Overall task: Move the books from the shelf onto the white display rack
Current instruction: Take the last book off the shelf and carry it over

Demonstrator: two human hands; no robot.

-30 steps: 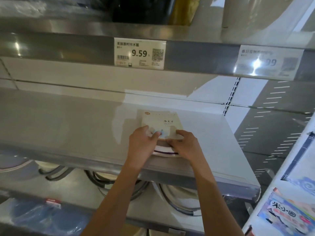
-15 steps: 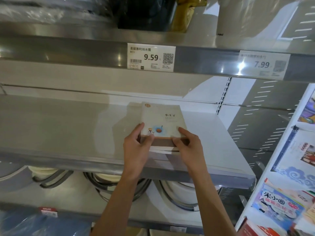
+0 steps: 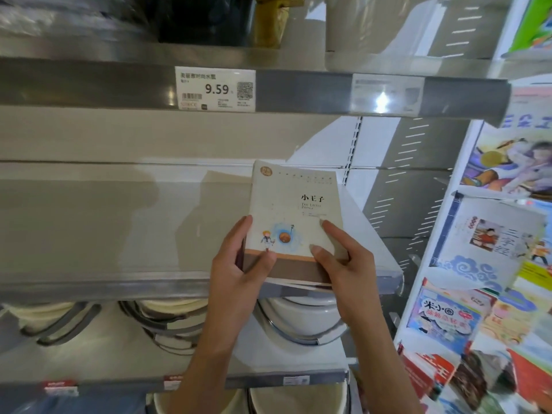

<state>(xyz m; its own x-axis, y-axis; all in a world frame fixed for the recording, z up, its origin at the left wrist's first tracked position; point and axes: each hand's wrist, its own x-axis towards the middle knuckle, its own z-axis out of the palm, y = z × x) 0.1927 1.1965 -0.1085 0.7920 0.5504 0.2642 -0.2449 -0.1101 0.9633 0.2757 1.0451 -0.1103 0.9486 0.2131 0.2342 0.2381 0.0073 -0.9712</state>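
A cream book (image 3: 294, 204) with a brown band and a small cartoon figure on its cover is held in both hands, raised and tilted above the grey shelf (image 3: 104, 222). More books or page edges show under it at its lower edge. My left hand (image 3: 239, 270) grips its lower left corner, thumb on the cover. My right hand (image 3: 343, 258) grips its lower right side with fingers on the cover. The white display rack (image 3: 442, 222) stands at the right, with several colourful picture books in it.
A shelf above carries price tags (image 3: 215, 88) and dark and gold items. Below the grey shelf sit white bowls or pots with grey handles (image 3: 298, 321). A slotted back panel (image 3: 397, 180) lies between shelf and rack.
Both hands have lifted the book off the shelf surface and drawn it toward me and a little right; its cover now tilts up. The view has shifted right, showing more of the rack.
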